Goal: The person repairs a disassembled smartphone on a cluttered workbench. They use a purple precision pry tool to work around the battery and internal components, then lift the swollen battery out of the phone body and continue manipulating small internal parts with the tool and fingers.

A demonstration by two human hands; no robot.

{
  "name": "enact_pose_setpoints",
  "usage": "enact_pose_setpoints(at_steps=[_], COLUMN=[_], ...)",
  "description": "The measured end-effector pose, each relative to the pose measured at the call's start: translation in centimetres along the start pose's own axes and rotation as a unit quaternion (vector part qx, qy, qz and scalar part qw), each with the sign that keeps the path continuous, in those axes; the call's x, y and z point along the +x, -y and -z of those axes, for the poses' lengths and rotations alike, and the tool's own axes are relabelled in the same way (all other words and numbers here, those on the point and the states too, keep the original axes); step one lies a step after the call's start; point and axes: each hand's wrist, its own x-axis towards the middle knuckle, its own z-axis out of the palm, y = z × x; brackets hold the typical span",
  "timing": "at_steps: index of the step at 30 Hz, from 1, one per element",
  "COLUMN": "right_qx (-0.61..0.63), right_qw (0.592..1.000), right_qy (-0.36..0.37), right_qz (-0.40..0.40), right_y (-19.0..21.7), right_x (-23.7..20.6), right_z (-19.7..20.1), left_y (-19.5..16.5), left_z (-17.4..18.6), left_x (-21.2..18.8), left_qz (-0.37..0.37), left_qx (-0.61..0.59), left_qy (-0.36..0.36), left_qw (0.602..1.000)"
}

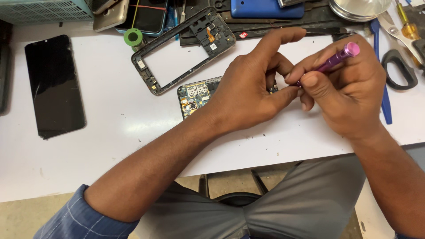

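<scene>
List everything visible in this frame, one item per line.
Opened phone with exposed circuit board: 1, blue-green, table centre, under left hand.
Purple metal screwdriver: 1, in right hand.
Black plastic phone frame: 1, behind the board.
Black glass phone screen: 1, far left.
Green spool: 1, back.
Black-handled scissors: 1, right.
Blue plastic pry tool: 1, right.
White table: 1.
Left hand: on board.
Right hand: gripping screwdriver.

Both hands (305,88) work a purple screwdriver (334,59) over an opened phone (195,95).
</scene>
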Motion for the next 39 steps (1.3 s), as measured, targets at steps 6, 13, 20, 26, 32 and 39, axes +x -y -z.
enact_pose_setpoints(at_steps=[6, 13, 20, 26, 32, 39], right_qx=[0.054, 0.017, 0.072, -0.013, 0.032, 0.023], right_qw=[0.998, 1.0, 0.997, 1.0, 0.998, 0.996], right_qy=[0.006, -0.004, -0.002, -0.021, -0.033, -0.028], right_qz=[-0.013, 0.008, -0.031, 0.009, 0.048, 0.081], right_y=[0.6, 0.6, 0.9, 0.7, 0.2, -0.1], right_x=[-0.2, 0.1, -0.1, -0.4, -0.5, -0.4], right_z=[0.0, -0.2, -0.1, -0.2, 0.4, 0.6], left_y=[0.2, -0.2, -0.1, 0.1, 0.4, 0.0], left_z=[0.1, 0.1, 0.0, 0.4, 1.1, 1.0], left_x=[-0.1, 0.2, 0.0, 0.2, 0.3, 0.3], left_qz=[-0.017, 0.008, 0.002, -0.025, -0.09, -0.081], left_qx=[-0.01, -0.001, 0.006, 0.057, 0.208, 0.226], left_qy=[0.002, -0.002, 0.007, 0.01, 0.001, 0.031], left_qw=[1.0, 1.0, 1.0, 0.998, 0.974, 0.97])
